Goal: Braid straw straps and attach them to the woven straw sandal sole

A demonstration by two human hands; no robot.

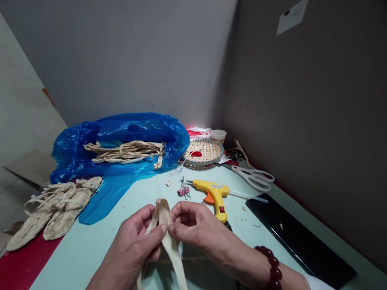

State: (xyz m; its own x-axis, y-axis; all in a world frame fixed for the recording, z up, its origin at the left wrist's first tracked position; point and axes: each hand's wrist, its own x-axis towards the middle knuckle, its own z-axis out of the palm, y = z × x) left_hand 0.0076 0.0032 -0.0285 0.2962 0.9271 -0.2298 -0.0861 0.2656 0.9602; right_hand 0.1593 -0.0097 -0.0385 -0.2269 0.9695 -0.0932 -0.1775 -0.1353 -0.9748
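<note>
Strip (pixel 164 212) (prob. husk) pinched btwn L/R fingers (pixel 155 236) (pixel 183 232).

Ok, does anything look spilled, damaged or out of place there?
Only loose bits stand out: a pale scrap left of the pink clip, and another scrap on the black slab, looking like stray offcuts. I see no spill, and no clear damage to the held strip.

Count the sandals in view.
2: the left sandal at the far left, and the right sandal close beside it, both left of the blue bag. The bag could hide more.
</note>
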